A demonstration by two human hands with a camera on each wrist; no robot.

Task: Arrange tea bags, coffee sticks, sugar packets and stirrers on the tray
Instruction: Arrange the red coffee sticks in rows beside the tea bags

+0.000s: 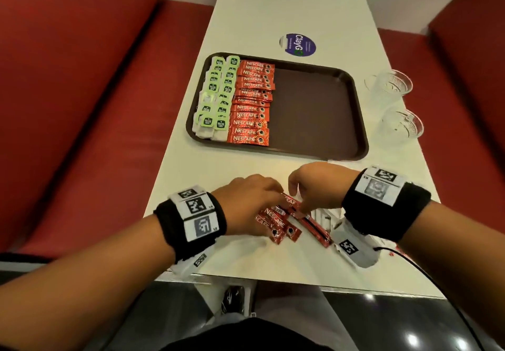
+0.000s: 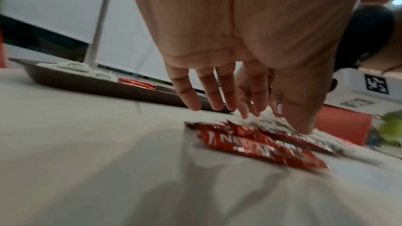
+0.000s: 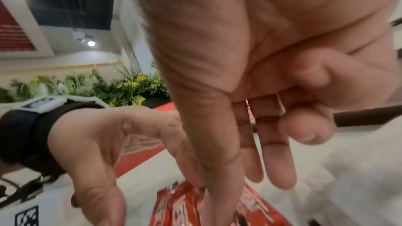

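Red padded benches flank a long pale surface (image 1: 273,9), and on it sits a dark brown tray (image 1: 314,110) with two columns of green-labelled tea bags (image 1: 216,96) along its left side and a row of red coffee sticks (image 1: 252,102) just beside them; the right half of the tray is bare. Two clear plastic cups (image 1: 393,102) stand off the tray's right edge, and a round purple sticker (image 1: 297,45) lies beyond its far edge. Near the front edge of the surface lies a loose pile of coffee sticks (image 1: 287,222), overlapping at odd angles, with some white packets (image 1: 325,216) partly hidden under the right wrist. The left hand (image 1: 246,203) hovers over the pile with fingers spread and straight, thumb tip down on the packets, gripping nothing that I can see. The right hand (image 1: 317,186) reaches in with its fingers pointing down at the sticks; whether it has pinched one cannot be told. These sticks look light, thin and flat, with slick foil skins that will likely slide on each other and on the smooth surface. A sensible hold is probably across the narrow width near the middle, or at a crimped end, lifting an edge first with a fingertip. Gathering several at once risks them fanning out.
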